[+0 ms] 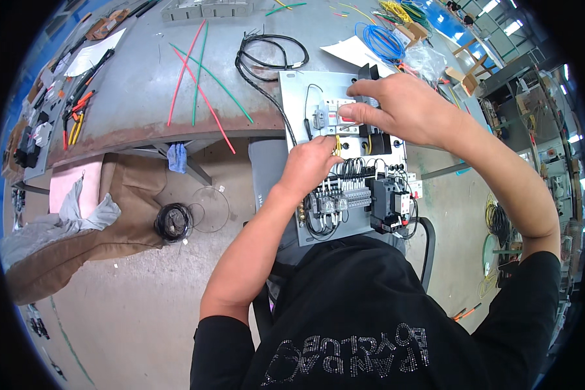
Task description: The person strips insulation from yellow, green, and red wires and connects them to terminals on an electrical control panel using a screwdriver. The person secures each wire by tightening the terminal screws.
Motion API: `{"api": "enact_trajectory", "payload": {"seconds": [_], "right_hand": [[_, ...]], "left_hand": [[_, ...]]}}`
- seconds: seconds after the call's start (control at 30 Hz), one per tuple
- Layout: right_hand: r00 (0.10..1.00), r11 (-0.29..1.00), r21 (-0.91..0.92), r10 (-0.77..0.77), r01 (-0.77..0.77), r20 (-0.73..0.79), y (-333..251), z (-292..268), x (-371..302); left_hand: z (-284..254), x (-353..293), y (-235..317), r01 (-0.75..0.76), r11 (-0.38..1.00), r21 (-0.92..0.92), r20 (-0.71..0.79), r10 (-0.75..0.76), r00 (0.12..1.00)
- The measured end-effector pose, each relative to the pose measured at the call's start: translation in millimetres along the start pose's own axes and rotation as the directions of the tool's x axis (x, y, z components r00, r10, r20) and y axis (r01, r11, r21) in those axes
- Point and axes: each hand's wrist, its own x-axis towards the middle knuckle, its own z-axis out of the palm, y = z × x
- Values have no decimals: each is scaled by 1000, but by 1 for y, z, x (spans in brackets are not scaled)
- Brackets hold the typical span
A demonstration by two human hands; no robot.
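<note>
A grey metal mounting plate point(294, 97) with electrical parts lies over my lap, its far end against the workbench. My left hand point(309, 166) is closed at the plate's left side, with its fingertips pinching a short yellow wire point(337, 147). Above the upper part of the plate is my right hand point(409, 107), thumb and forefinger apart. Its thumb is at a white circuit breaker point(335, 112) with red marks; its other fingers are mostly hidden. Nearer me sit a row of terminal blocks point(356, 197) with black wires and a dark contactor point(385, 205).
On the workbench point(136, 84) lie red and green wires point(195, 78), a looped black cable point(240, 62), a blue wire coil point(380, 42) and pliers point(78, 110). A black wire coil point(173, 222) rests on the floor beside brown cloth point(127, 188).
</note>
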Motion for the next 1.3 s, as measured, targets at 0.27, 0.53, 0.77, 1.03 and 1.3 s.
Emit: {"api": "enact_trajectory", "payload": {"seconds": [0.27, 0.53, 0.77, 1.03, 1.3], "right_hand": [[975, 967, -134, -205, 216, 90, 5, -1, 3], [945, 931, -164, -325, 326, 34, 8, -5, 0], [966, 983, -183, 24, 24, 257, -8, -5, 13], [948, 932, -268, -171, 244, 269, -9, -19, 5], [927, 998, -41, 63, -51, 370, 2, -5, 14]], "left_hand": [[-2, 1, 6, 44, 999, -11, 23, -44, 999], [-2, 2, 6, 158, 984, -82, 38, -156, 987], [-1, 1, 10, 202, 973, -114, -70, -210, 975], [-7, 5, 11, 198, 969, -147, -81, -211, 974], [-11, 5, 11, 255, 958, -128, 26, -254, 967]]}}
